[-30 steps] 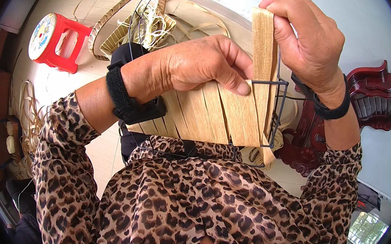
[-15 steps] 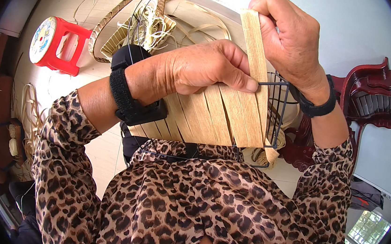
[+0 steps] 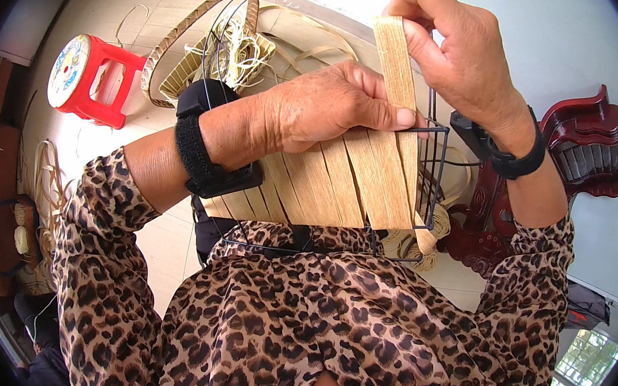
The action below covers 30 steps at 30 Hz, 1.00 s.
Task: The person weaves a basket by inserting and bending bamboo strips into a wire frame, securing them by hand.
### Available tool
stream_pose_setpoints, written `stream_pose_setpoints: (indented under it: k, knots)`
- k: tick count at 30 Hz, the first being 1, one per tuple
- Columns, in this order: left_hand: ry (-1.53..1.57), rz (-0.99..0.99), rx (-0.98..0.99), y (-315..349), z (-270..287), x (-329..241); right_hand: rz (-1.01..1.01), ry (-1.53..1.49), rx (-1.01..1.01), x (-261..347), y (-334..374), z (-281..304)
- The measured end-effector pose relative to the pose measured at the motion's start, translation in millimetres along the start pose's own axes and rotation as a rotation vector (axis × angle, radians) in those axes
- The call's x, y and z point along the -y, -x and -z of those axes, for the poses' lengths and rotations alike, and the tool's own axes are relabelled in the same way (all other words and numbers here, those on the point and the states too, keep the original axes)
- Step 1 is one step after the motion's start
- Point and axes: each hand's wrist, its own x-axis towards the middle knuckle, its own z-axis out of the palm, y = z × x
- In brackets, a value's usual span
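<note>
A black wire basket frame (image 3: 441, 177) rests on my lap, one side covered by flat tan strips (image 3: 329, 180) lying side by side. My left hand (image 3: 343, 107) is closed at the frame's upper wire, its thumb pressing a flat tan strip (image 3: 398, 64) there. Above it, my right hand (image 3: 453, 47) pinches the free upper end of that strip between thumb and fingers. The strip's lower part runs down along the covered side. Most of my left fingers are hidden behind the strips.
On the tiled floor at the left stands a red stool (image 3: 115, 85) with a patterned seat. A handled basket (image 3: 178, 80) holding pale strands (image 3: 240, 56) sits beyond my left arm. At the right is dark red carved wooden furniture (image 3: 582, 137). Loose strips (image 3: 45, 190) hang at the left.
My right hand has shifted slightly left and up with the strip's end. The left thumb now lies across the strip at the wire, and the frame has tilted a little.
</note>
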Motion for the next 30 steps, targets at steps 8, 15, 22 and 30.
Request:
stream_pose_setpoints:
  k: [8, 15, 22, 30]
  knots:
    - [-0.453, -0.082, -0.174, 6, -10, -5, -0.249, -0.07, 0.564, -26, -7, 24]
    - [-0.802, -0.228, -0.099, 10, -3, -11, -0.497, -0.342, 0.251, -25, 30, -4]
    - [-0.697, -0.248, -0.27, 18, -15, 10, -0.496, -0.294, 0.12, -21, 42, -10]
    - [-0.624, -0.222, -0.34, 13, -18, 12, -0.466, -0.249, 0.078, -19, 42, -10]
